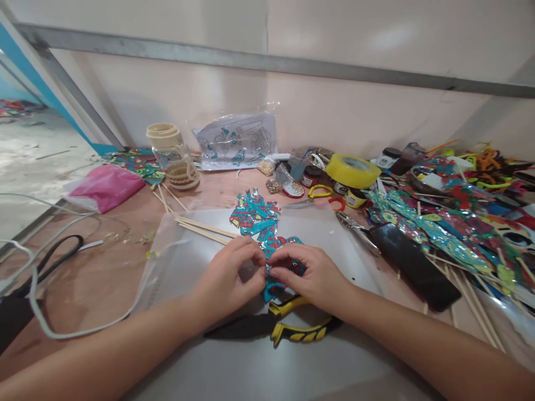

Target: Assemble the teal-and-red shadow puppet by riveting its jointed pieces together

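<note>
My left hand (pixel 234 274) and my right hand (pixel 311 273) meet over the sheet, fingertips pinched close together. Whatever lies between the fingers is too small or hidden to make out. Right under the fingertips are shiny blue, red and yellow painted cutouts (pixel 256 216), which run from the middle of the sheet down between my hands. Beside my left hand, several thin wooden sticks (pixel 204 228) lie on the sheet. Just below both hands rests a scissors-like tool with yellow-and-black handles (pixel 298 331), its dark end pointing left. My right wrist partly covers one handle.
A translucent sheet (pixel 184 267) covers the middle of the table. On the right lie a black phone (pixel 413 266), pliers (pixel 359 231) and piled painted cutouts (pixel 438 228). Behind stand yellow tape (pixel 352 170), small jars (pixel 310 175) and a clear jar (pixel 178 159). A white cable (pixel 87 335) loops at left.
</note>
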The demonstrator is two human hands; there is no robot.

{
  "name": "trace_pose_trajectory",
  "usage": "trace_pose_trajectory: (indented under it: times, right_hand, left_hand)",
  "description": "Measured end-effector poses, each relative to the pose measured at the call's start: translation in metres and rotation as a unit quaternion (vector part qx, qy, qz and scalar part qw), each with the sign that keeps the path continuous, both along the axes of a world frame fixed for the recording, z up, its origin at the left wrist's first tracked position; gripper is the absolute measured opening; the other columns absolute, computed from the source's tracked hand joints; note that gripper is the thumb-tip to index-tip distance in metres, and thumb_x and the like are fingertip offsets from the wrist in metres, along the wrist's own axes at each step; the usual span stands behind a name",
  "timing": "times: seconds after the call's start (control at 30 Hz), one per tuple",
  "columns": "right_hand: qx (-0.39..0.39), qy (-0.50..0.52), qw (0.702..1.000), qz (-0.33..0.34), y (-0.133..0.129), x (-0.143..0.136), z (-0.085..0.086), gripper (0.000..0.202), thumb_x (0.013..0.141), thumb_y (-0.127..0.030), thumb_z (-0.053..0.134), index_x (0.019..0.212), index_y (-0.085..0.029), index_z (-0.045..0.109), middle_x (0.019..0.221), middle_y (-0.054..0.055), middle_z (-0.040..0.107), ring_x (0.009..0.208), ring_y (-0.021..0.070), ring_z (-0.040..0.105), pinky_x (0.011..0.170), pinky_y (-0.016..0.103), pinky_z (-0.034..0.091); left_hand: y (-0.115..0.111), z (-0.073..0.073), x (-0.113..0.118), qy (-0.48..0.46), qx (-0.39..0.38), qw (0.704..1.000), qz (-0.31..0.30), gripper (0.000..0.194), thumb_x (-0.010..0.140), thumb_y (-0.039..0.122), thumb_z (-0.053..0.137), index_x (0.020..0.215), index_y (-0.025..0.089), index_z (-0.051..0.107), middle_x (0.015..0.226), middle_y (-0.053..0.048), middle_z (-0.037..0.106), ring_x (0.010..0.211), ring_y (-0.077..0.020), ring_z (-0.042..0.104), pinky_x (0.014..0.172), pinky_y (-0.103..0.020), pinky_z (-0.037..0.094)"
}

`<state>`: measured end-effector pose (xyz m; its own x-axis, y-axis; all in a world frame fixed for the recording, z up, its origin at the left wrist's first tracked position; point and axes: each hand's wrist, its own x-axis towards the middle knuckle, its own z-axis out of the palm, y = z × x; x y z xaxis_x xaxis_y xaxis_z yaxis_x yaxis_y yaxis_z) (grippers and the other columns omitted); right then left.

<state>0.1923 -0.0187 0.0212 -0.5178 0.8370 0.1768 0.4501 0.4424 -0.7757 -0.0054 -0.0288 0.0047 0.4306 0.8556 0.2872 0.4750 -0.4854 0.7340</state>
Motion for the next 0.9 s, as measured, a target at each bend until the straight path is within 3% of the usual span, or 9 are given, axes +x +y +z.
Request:
trace_pose_trajectory:
  times: [0.5, 0.6, 0.73, 0.9]
  right_hand:
    - [-0.004, -0.019, 1.0, -0.006, -0.001, -0.003, -0.008, 0.006, 0.084, -0.021, 0.059, 0.082, -0.023, 0.063, 0.077, -0.002, 0.068, 0.073, 0.0133, 0.062, 0.069, 0.025, 0.047]
    - [0.025, -0.02, 0.999, 0.004, -0.002, 0.003, 0.005, 0.005, 0.086, -0.024, 0.058, 0.088, -0.023, 0.063, 0.085, 0.0, 0.069, 0.08, 0.0146, 0.063, 0.074, 0.026, 0.048]
    - [0.079, -0.108, 0.991, -0.016, 0.002, 0.033, 0.04, 0.018, 0.09, -0.034, 0.055, 0.104, -0.025, 0.063, 0.104, 0.004, 0.069, 0.097, 0.0195, 0.063, 0.085, 0.032, 0.049]
    - [0.057, -0.256, 0.964, -0.045, 0.042, 0.067, 0.064, 0.031, 0.087, -0.039, 0.058, 0.114, -0.026, 0.063, 0.113, 0.005, 0.068, 0.095, 0.0219, 0.065, 0.082, 0.034, 0.052]
  left_hand:
    - [0.001, -0.001, 0.001, 0.031, 0.0, 1.0, -0.003, 0.005, 0.081, 0.017, 0.051, 0.079, 0.02, 0.054, 0.085, -0.002, 0.056, 0.085, -0.0176, 0.053, 0.078, -0.03, 0.043]
    - [0.001, -0.002, 0.0, 0.02, -0.003, 1.0, -0.002, 0.004, 0.081, 0.018, 0.052, 0.079, 0.021, 0.053, 0.085, -0.002, 0.056, 0.085, -0.018, 0.053, 0.077, -0.03, 0.043]
    - [0.001, -0.004, 0.0, 0.012, -0.02, 1.0, -0.007, 0.007, 0.083, 0.017, 0.051, 0.077, 0.021, 0.051, 0.084, -0.002, 0.056, 0.084, -0.0174, 0.053, 0.075, -0.029, 0.043]
    - [0.001, -0.004, 0.003, 0.003, -0.024, 1.0, -0.01, 0.011, 0.081, 0.011, 0.049, 0.076, 0.021, 0.051, 0.083, -0.001, 0.055, 0.083, -0.0168, 0.052, 0.073, -0.028, 0.042]
